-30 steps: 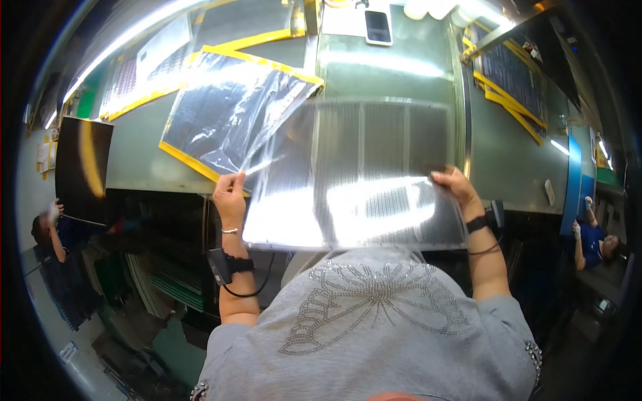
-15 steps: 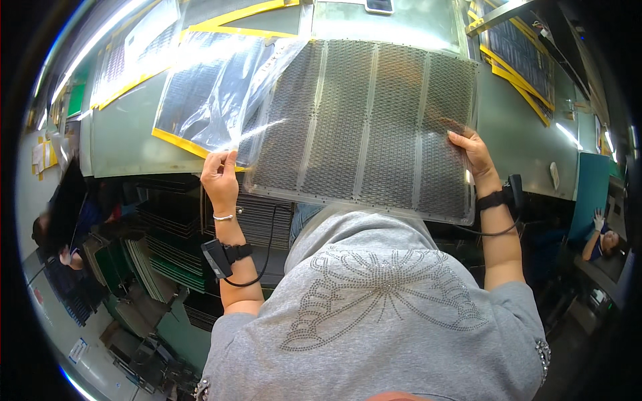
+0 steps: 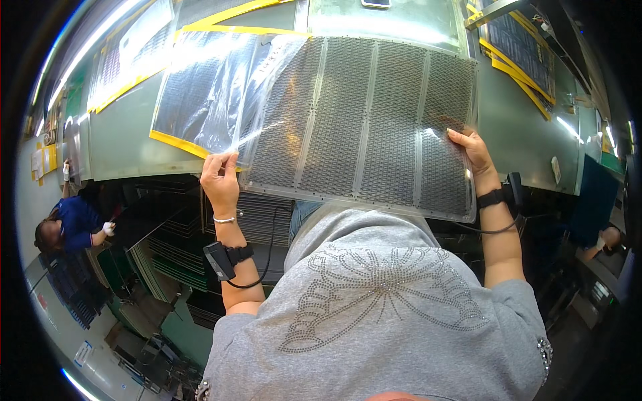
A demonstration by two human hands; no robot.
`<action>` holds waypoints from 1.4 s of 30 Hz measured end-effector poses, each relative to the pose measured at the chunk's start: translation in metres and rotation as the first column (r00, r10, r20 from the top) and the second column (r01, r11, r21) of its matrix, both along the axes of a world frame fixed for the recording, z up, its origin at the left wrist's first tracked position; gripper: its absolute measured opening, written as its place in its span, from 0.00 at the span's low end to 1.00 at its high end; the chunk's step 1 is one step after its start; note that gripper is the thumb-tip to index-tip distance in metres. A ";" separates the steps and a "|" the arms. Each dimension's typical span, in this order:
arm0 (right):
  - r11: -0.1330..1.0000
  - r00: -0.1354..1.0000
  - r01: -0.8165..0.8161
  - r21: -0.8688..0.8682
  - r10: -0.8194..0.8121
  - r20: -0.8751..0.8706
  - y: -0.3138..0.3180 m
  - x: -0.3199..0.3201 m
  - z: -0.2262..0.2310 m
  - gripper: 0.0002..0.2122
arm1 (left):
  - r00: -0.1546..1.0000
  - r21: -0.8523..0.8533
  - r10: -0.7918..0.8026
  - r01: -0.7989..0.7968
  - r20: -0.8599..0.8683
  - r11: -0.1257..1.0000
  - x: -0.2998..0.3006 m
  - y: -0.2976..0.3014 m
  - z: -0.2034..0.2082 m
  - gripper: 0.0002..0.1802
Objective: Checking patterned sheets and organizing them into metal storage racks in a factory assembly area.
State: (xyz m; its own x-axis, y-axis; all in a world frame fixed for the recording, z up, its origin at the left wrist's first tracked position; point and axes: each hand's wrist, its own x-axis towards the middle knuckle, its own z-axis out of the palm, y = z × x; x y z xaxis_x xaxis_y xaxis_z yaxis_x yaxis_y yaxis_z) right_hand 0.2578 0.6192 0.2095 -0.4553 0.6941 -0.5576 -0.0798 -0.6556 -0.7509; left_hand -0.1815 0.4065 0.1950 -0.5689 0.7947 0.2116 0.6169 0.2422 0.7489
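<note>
A large dark, see-through film sheet [image 3: 394, 127] with a fine dotted pattern and lengthwise pale bands spans the space before my body. Its near edge overhangs the bench. My right hand [image 3: 473, 148] grips its right edge, thumb on top and fingers underneath. At the left, a clear plastic sleeve [image 3: 200, 87] with yellow taped edges overlaps the sheet's left part; whether the sheet lies inside or beneath it I cannot tell. My left hand [image 3: 221, 179] is closed in a pinch at the sleeve's near corner, beside the yellow tape.
Under everything lies a pale green bench [image 3: 127, 147]. More yellow-edged films [image 3: 518, 60] lie at the far right, others [image 3: 134, 53] far left. A phone [image 3: 376, 3] rests at the far edge. Racked boards [image 3: 177, 247] stand below left. A co-worker [image 3: 70, 224] is at the left.
My hands stay nearly in place while reflections shift across the sheet, which tilts slightly. A co-worker at the left has come more into view; another at the right has shifted with a green board.
</note>
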 end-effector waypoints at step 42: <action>0.995 0.986 0.093 0.043 -0.098 0.134 -0.021 0.005 -0.068 0.12 | 0.895 -0.057 -0.071 0.051 -0.440 0.997 0.020 0.002 -0.001 0.04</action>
